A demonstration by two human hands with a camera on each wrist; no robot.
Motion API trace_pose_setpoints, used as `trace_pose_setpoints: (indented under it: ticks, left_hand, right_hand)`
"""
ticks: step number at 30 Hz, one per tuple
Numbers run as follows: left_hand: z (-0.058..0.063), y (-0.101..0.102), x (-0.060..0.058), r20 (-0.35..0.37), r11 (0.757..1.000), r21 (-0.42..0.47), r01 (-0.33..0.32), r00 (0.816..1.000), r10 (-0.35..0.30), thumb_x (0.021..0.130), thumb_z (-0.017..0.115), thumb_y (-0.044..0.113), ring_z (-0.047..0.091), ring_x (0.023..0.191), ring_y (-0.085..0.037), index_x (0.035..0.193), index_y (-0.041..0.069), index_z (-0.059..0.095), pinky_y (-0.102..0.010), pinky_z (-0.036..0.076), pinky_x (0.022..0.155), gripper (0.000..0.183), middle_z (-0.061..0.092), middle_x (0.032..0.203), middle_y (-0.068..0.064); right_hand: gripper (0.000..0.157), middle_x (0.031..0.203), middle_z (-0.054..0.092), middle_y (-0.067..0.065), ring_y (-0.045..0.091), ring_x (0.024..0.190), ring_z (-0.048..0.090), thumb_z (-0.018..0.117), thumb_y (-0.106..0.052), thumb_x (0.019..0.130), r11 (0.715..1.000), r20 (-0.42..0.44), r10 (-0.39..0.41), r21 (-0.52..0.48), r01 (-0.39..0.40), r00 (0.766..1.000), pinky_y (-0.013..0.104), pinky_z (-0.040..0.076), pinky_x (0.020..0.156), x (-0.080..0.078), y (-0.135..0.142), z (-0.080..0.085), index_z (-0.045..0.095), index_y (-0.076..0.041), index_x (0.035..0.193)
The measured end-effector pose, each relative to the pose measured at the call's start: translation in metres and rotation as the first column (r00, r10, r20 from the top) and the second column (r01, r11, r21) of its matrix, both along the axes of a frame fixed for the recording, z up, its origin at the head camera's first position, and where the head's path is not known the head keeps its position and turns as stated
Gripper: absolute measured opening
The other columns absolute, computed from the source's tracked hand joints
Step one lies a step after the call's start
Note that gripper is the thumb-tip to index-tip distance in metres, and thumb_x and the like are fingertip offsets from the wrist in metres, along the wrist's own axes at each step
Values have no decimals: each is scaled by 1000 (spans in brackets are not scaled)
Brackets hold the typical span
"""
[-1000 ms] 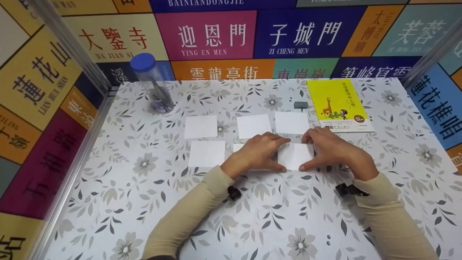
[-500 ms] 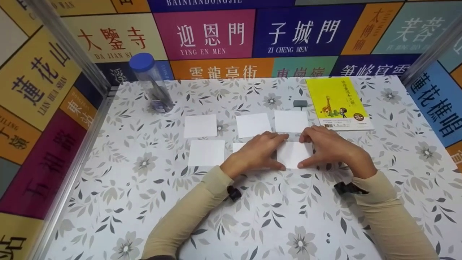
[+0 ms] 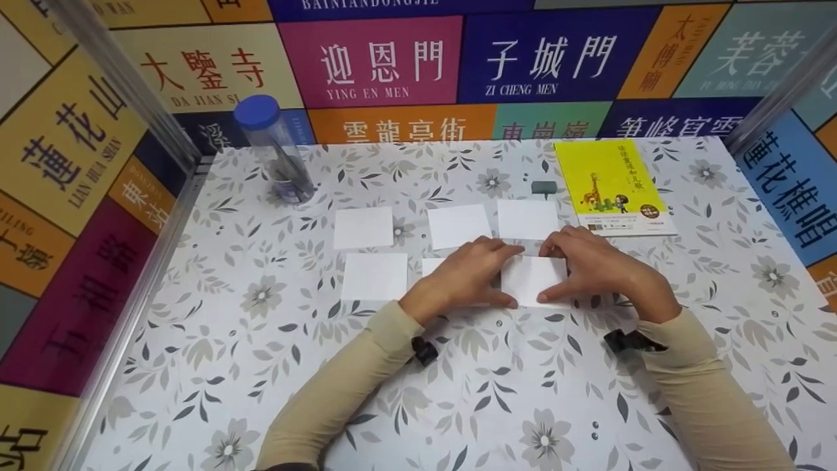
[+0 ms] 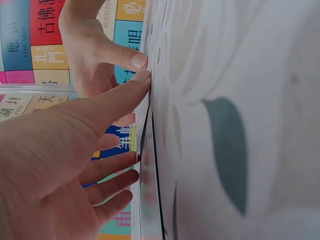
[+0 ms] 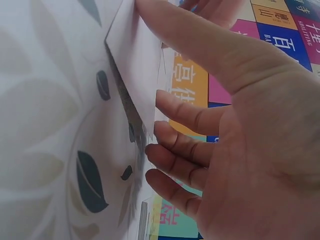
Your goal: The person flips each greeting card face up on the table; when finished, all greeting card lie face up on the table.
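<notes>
Seven plain white square cards lie in two rows, so several are spread over the table [image 3: 471, 366]. Between my hands is the front-right white card [image 3: 531, 278]; its near edge stands slightly off the tabletop in the right wrist view. My left hand [image 3: 467, 271] rests over the neighbouring card [image 3: 433, 265], largely covering it, with thumb and index fingertip at the left corners of the front-right card. My right hand [image 3: 598, 265] touches that card with its thumb [image 5: 170, 22] near the front edge and its fingers at the back edge. The other fingers extend loosely.
Behind are back-row cards [image 3: 526, 219], a small dark green block [image 3: 544, 188] and a yellow book [image 3: 614, 186]. A clear canister with a blue lid [image 3: 258, 112] stands at back left. Printed panels [image 3: 376, 62] wall the table's back and sides.
My right hand has shifted slightly left, its thumb and fingertips moving further over the front-right card. My left hand stays about where it was.
</notes>
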State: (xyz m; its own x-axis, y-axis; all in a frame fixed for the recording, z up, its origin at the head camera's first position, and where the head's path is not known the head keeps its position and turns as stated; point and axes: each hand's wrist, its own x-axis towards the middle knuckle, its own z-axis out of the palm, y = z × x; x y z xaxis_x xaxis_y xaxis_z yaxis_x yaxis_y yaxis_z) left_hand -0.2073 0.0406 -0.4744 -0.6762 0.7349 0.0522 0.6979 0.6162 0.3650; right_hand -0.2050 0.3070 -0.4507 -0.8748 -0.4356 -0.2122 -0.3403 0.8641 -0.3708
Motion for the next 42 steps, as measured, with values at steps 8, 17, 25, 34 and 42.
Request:
trace_pose_setpoints:
  ticks: [8, 17, 25, 34, 42]
  left_hand:
    - [1, -3, -1, 11, 979, 197, 55, 998, -59, 87, 93, 31, 59, 109, -17, 159, 21, 54, -29, 54, 96, 82, 53, 143, -7]
    - [9, -7, -13, 220, 760, 648, -54, 968, -119, 105, 72, 14, 76, 91, -16, 145, 14, 66, -26, 64, 83, 41, 70, 125, -8]
    - [12, -8, -14, 225, 735, 661, -148, 974, -5, 106, 72, 24, 67, 118, -18, 145, 14, 66, -32, 61, 97, 41, 68, 138, -7]
    - [11, -13, -15, 208, 807, 535, -251, 965, 163, 102, 74, 13, 71, 96, -16, 143, 11, 69, -27, 58, 87, 42, 77, 122, -6]
    - [12, -16, -15, 375, 844, 469, -261, 924, 77, 101, 74, 11, 74, 81, -9, 122, 7, 74, -17, 54, 72, 22, 84, 98, -4]
  right_hand:
    - [54, 100, 63, 8, 25, 91, 53, 96, -44, 81, 995, -78, -29, -98, 22, 997, 40, 43, 83, -3, -4, 0, 71, -13, 118]
    - [20, 83, 76, -1, 19, 66, 66, 71, -36, 107, 924, -182, -119, -381, 42, 976, 25, 51, 58, -5, -8, 6, 76, -17, 107]
    - [6, 92, 78, -1, 6, 80, 73, 73, -20, 105, 811, -231, -131, -585, -30, 964, 18, 54, 71, -3, -10, 9, 76, -16, 101]
    - [22, 103, 79, 4, 11, 88, 71, 77, -12, 101, 810, -142, -103, -586, 0, 985, 20, 52, 73, -4, -13, 6, 70, -12, 121]
    - [31, 96, 79, 3, 14, 81, 69, 82, -24, 99, 848, -163, -162, -528, 52, 973, 20, 50, 74, -8, -7, 4, 71, -16, 128]
